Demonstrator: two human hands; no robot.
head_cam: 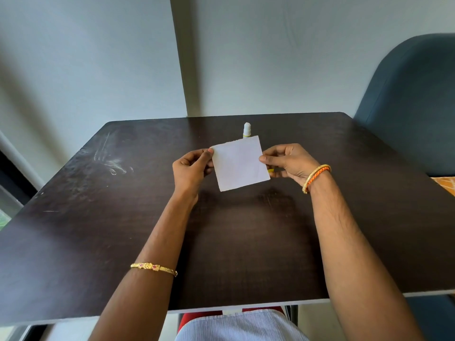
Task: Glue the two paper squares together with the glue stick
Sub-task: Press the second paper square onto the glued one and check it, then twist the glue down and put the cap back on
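Observation:
A white paper square (240, 163) is held up above the dark table (123, 230), tilted slightly. My left hand (190, 168) pinches its left edge and my right hand (290, 162) pinches its right edge. I cannot tell whether it is one sheet or two stacked. Behind the paper stands a white glue stick (247, 129) with a yellow band, its lower part hidden by the paper. A small yellow bit (270, 170) shows under my right fingers.
A blue chair (413, 99) stands at the table's far right corner. Pale walls rise behind the table. White scuff marks (110, 161) cover the table's left part. A patterned orange thing (445, 184) lies at the right edge.

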